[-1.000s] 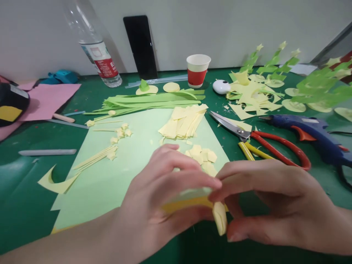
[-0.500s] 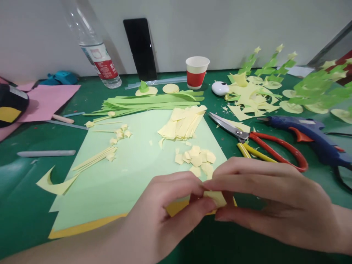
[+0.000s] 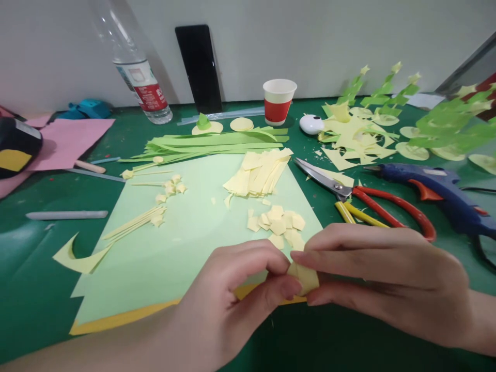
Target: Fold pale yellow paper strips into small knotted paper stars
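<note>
A small folded piece of pale yellow paper (image 3: 305, 279) is pinched between both hands near the front edge of the green sheets (image 3: 186, 232). My left hand (image 3: 244, 294) grips its left side between thumb and index finger. On its right side, the fingertips of my right hand (image 3: 380, 274) close on the same piece. Just beyond the fingers lies a pile of small folded yellow pieces (image 3: 278, 222), and farther back a stack of yellow strips (image 3: 258, 173). Thin rolled stems and little yellow buds (image 3: 170, 188) rest on the left of the sheet.
Red-handled scissors (image 3: 343, 188) and a blue glue gun (image 3: 437, 183) lie at the right, before yellow scraps (image 3: 360, 137). Behind stand a paper cup (image 3: 278, 103), a phone (image 3: 199, 70) and a bottle (image 3: 145, 93). Green strips (image 3: 213, 142) lie across the back.
More of the folded yellow piece shows between my fingers. The fingertips of my right hand have shifted slightly over its upper right side.
</note>
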A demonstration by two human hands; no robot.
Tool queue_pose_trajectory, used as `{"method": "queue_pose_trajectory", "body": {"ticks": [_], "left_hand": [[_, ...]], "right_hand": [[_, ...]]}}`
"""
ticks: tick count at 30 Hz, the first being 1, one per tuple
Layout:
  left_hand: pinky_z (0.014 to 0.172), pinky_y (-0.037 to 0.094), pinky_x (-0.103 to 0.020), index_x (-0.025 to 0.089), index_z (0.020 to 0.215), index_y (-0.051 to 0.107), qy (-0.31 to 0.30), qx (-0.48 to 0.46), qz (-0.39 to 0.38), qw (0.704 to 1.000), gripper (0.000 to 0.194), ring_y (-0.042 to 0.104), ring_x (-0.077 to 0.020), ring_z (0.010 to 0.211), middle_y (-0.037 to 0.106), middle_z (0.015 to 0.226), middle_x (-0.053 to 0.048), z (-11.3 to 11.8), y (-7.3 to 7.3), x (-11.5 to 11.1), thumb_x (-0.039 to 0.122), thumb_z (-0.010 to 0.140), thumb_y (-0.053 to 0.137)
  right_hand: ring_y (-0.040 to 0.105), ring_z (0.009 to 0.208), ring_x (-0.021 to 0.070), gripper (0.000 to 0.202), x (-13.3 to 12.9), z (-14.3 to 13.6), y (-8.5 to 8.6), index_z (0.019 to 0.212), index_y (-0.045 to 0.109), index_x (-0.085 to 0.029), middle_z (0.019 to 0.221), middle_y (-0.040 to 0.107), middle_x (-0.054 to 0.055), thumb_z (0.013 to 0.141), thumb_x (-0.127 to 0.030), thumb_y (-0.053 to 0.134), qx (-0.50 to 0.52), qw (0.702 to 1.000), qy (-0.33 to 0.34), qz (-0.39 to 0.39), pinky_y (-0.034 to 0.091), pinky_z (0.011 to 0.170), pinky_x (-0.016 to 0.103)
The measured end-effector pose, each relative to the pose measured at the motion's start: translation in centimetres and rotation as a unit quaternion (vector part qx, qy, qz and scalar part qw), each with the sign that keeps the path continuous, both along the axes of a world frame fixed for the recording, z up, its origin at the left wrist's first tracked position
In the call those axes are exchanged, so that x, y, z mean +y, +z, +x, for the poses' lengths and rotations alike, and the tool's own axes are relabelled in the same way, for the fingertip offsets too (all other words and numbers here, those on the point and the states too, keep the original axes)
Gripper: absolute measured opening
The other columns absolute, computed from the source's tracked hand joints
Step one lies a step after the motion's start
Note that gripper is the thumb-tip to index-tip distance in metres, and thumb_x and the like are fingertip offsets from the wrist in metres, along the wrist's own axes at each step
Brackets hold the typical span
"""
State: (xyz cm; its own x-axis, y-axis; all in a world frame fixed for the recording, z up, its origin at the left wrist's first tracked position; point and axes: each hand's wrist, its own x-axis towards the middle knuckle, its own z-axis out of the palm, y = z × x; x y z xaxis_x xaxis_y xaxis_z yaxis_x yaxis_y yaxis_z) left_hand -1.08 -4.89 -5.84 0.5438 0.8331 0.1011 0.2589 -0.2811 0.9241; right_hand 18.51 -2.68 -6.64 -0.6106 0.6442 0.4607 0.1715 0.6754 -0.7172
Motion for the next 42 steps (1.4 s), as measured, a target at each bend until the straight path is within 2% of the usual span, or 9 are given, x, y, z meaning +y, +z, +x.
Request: {"method": "queue_pose_trajectory", "body": {"ticks": [4, 7, 10, 12, 16, 21, 32, 38, 42], "left_hand": [[0.061, 0.047, -0.013, 0.017, 0.089, 0.05, -0.012, 0.028, 0.155, 0.987, 0.002, 0.056, -0.0094, 0.073, 0.06, 0.082, -0.001, -0.3, 0.3, 0.3, 0.015, 0.088, 0.051], [0.06, 0.046, -0.017, 0.014, 0.089, 0.051, -0.009, 0.092, 0.25, 0.964, 0.008, 0.056, -0.012, 0.077, 0.06, 0.084, -0.006, -0.4, 0.4, 0.8, 0.019, 0.091, 0.045], [0.06, 0.043, -0.02, 0.016, 0.081, 0.05, -0.007, 0.137, 0.301, 0.944, 0.018, 0.053, -0.0106, 0.068, 0.06, 0.076, -0.002, -0.5, 0.2, 1.1, 0.021, 0.094, 0.039], [0.058, 0.04, -0.022, 0.017, 0.081, 0.049, -0.007, 0.148, 0.322, 0.935, 0.017, 0.05, -0.0103, 0.063, 0.059, 0.075, 0.0, -0.6, 0.1, 1.1, 0.022, 0.094, 0.039], [0.062, 0.038, -0.023, 0.018, 0.086, 0.048, -0.013, 0.16, 0.323, 0.933, 0.009, 0.051, -0.0109, 0.067, 0.06, 0.079, 0.001, -0.9, 0.1, 1.1, 0.019, 0.093, 0.042], [0.065, 0.038, -0.023, 0.018, 0.087, 0.048, -0.014, 0.157, 0.307, 0.939, 0.006, 0.052, -0.011, 0.07, 0.061, 0.082, 0.001, -1.0, 0.2, 1.3, 0.017, 0.092, 0.045], [0.065, 0.038, -0.019, 0.019, 0.079, 0.048, -0.007, 0.18, 0.228, 0.957, 0.014, 0.047, -0.0085, 0.06, 0.055, 0.07, 0.006, -0.9, 0.6, 1.1, 0.011, 0.089, 0.044], [0.064, 0.038, -0.02, 0.018, 0.078, 0.049, -0.044, 0.21, 0.269, 0.939, 0.02, 0.046, -0.0095, 0.059, 0.055, 0.068, 0.004, -0.8, 0.9, 1.2, 0.012, 0.092, 0.037], [0.064, 0.037, -0.022, 0.017, 0.077, 0.05, -0.047, 0.223, 0.304, 0.925, 0.023, 0.043, -0.0108, 0.058, 0.053, 0.065, 0.003, -0.9, 0.6, 1.2, 0.012, 0.092, 0.034]], "right_hand": [[0.059, 0.067, 0.0067, 0.023, 0.0, 0.2, 0.3, 0.11, 0.059, -0.022, 0.082, 0.062, 0.0, 0.088, -0.02, 0.053, 0.004, 1.0, 0.002, 0.015, 0.05, 0.062, 0.011], [0.058, 0.065, 0.0076, 0.025, 0.1, 0.3, 0.4, 0.111, 0.057, -0.022, 0.082, 0.062, 0.0, 0.087, -0.018, 0.055, 0.0, 1.0, -0.001, 0.013, 0.051, 0.058, 0.012], [0.058, 0.067, 0.0083, 0.028, 0.1, 0.2, 0.4, 0.112, 0.057, -0.022, 0.082, 0.062, 0.001, 0.085, -0.014, 0.056, 0.004, 1.0, -0.004, 0.008, 0.051, 0.057, 0.013], [0.058, 0.065, 0.0087, 0.028, 0.2, 0.2, 0.4, 0.112, 0.057, -0.022, 0.082, 0.062, 0.001, 0.085, -0.015, 0.055, 0.004, 1.0, -0.003, 0.003, 0.051, 0.056, 0.014], [0.058, 0.062, 0.0088, 0.02, 0.0, 0.0, 0.2, 0.105, 0.059, -0.019, 0.081, 0.062, 0.003, 0.087, -0.02, 0.054, -0.019, 0.999, -0.018, 0.021, 0.051, 0.054, 0.015], [0.061, 0.069, 0.0092, 0.019, -0.2, 0.3, 0.2, 0.106, 0.058, -0.021, 0.085, 0.063, 0.003, 0.09, -0.019, 0.048, -0.045, 0.998, -0.014, 0.046, 0.052, 0.062, 0.014], [0.062, 0.067, 0.008, 0.014, 0.0, 0.0, 1.0, 0.099, 0.057, -0.018, 0.083, 0.064, 0.003, 0.091, -0.015, 0.046, -0.092, 0.992, -0.005, 0.091, 0.052, 0.061, 0.012], [0.064, 0.063, 0.0075, 0.016, 0.0, -0.2, 1.3, 0.094, 0.058, -0.017, 0.08, 0.065, 0.001, 0.093, -0.017, 0.041, -0.115, 0.987, -0.005, 0.111, 0.052, 0.058, 0.011], [0.064, 0.06, 0.0068, 0.023, 0.0, -0.2, 0.9, 0.095, 0.058, -0.017, 0.08, 0.066, 0.001, 0.095, -0.019, 0.036, -0.127, 0.983, -0.015, 0.131, 0.052, 0.054, 0.011]]}}
